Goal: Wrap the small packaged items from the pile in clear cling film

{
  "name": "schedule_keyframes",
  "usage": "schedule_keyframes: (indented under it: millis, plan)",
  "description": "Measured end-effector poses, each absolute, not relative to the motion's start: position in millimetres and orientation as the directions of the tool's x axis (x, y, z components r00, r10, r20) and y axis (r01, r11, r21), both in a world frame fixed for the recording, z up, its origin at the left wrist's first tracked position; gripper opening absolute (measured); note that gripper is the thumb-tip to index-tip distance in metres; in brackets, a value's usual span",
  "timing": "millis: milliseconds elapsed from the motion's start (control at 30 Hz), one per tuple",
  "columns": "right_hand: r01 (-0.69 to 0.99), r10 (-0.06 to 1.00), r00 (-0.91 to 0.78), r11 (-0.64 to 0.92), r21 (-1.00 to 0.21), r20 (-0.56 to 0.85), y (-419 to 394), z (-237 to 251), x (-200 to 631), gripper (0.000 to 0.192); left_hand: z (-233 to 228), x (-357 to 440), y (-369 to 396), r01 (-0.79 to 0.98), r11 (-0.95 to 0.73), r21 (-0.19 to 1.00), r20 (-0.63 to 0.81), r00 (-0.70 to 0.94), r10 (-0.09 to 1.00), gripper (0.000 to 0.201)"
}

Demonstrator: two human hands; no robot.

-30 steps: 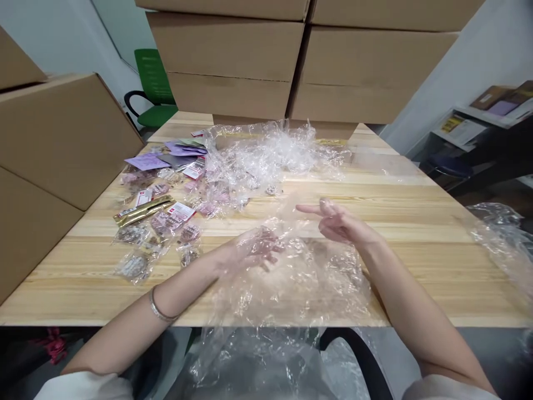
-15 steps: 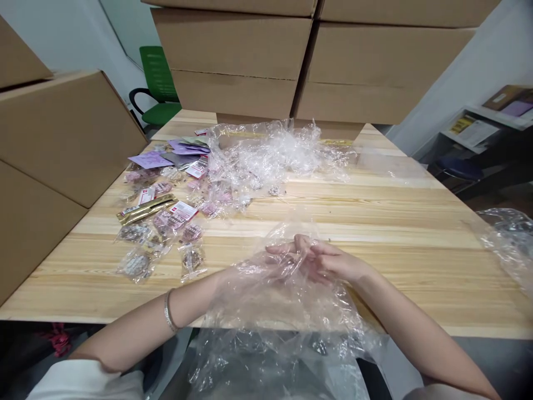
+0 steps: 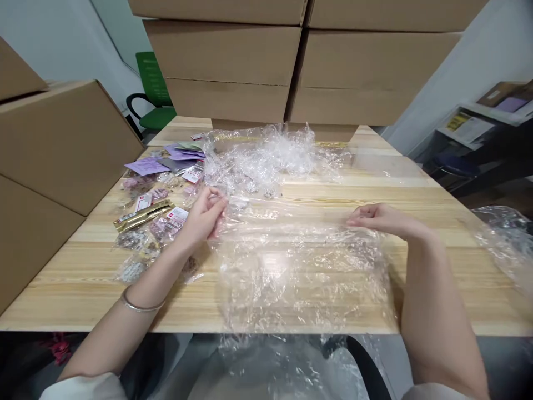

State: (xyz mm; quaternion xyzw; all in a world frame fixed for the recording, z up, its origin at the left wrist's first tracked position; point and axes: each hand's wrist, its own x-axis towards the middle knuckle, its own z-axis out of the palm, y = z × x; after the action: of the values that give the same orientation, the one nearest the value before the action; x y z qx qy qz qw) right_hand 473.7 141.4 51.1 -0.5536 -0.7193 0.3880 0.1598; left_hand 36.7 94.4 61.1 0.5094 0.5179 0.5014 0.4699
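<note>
A large clear plastic bag (image 3: 291, 272) is stretched wide between my two hands, its lower part hanging past the table's front edge. My left hand (image 3: 210, 214) is closed on the bag's upper left edge, close to the small packets. At the upper right edge, my right hand (image 3: 375, 216) pinches the film between thumb and fingers. Beyond the bag lies a heap of crumpled clear film (image 3: 266, 158). To the left are several small wrapped packets (image 3: 133, 239), a gold foil sachet (image 3: 144, 215) and purple packets (image 3: 145, 165).
Large cardboard boxes stand along the back (image 3: 225, 61) and at the left (image 3: 62, 144) of the wooden table (image 3: 437, 278). More clear film (image 3: 506, 239) is at the right edge. A green chair (image 3: 154, 83) stands behind, and shelves (image 3: 470, 130) are at the right.
My hands were together inside the bunched film; now they are far apart, left hand to the left, right hand to the right, and the bag is spread out between them.
</note>
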Motion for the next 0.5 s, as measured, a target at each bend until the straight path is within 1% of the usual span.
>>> schedule_keyframes:
  millis: [67, 100, 133, 167, 233, 267, 333, 367, 400, 433, 467, 500]
  plan:
    - [0.624, 0.842, -0.489, 0.156, -0.765, -0.227, 141.6, 52.7, 497.1, 0.028, 65.9, 31.0, 98.5, 0.085, -0.006, 0.996, 0.019, -0.145, 0.989, 0.019]
    - [0.6, 0.822, -0.526, 0.178, -0.78, -0.217, 142.3, 53.2, 507.6, 0.026, 67.1, 29.0, 99.2, 0.08, 0.027, 0.996, -0.012, -0.183, 0.983, 0.015]
    - [0.573, 0.836, -0.523, 0.201, -0.794, -0.166, 144.2, 53.2, 516.8, 0.025, 67.7, 27.4, 98.7, 0.07, 0.069, 0.995, -0.054, -0.202, 0.978, 0.013]
    - [0.556, 0.868, -0.486, 0.218, -0.802, -0.101, 147.8, 52.8, 524.0, 0.025, 67.6, 26.4, 96.8, 0.066, 0.111, 0.992, -0.095, -0.203, 0.975, 0.017]
    - [0.558, 0.943, -0.331, 0.228, -0.798, 0.038, 160.0, 52.1, 531.3, 0.026, 66.4, 25.9, 89.0, 0.051, 0.229, 0.972, -0.22, -0.139, 0.966, 0.033]
    - [0.57, 0.966, -0.238, 0.221, -0.791, 0.098, 167.7, 52.9, 530.8, 0.027, 65.5, 26.5, 83.7, 0.03, 0.311, 0.95, -0.308, -0.077, 0.948, 0.039]
    - [0.606, 0.971, -0.041, 0.211, -0.767, 0.235, 181.9, 59.1, 520.4, 0.023, 63.4, 29.2, 71.9, -0.028, 0.499, 0.866, -0.495, 0.087, 0.865, 0.048]
    - [0.657, 0.938, 0.078, 0.206, -0.725, 0.337, 185.8, 64.7, 510.1, 0.021, 62.1, 31.3, 66.4, -0.06, 0.572, 0.818, -0.557, 0.169, 0.813, 0.054]
    - [0.714, 0.875, 0.176, 0.202, -0.67, 0.452, 186.3, 71.5, 496.5, 0.025, 60.6, 33.8, 61.6, -0.098, 0.62, 0.779, -0.588, 0.233, 0.775, 0.058]
    - [0.794, 0.775, 0.241, 0.189, -0.578, 0.584, 182.6, 78.3, 479.7, 0.034, 58.7, 36.7, 57.7, -0.143, 0.636, 0.759, -0.589, 0.268, 0.763, 0.061]
    - [0.87, 0.658, 0.266, 0.152, -0.47, 0.705, 174.5, 84.1, 460.3, 0.044, 56.4, 39.9, 54.6, -0.199, 0.634, 0.748, -0.577, 0.279, 0.768, 0.061]
    - [0.891, 0.609, 0.207, 0.208, -0.405, 0.766, 162.6, 87.3, 438.8, 0.044, 53.7, 43.3, 52.1, -0.267, 0.615, 0.742, -0.554, 0.273, 0.786, 0.06]
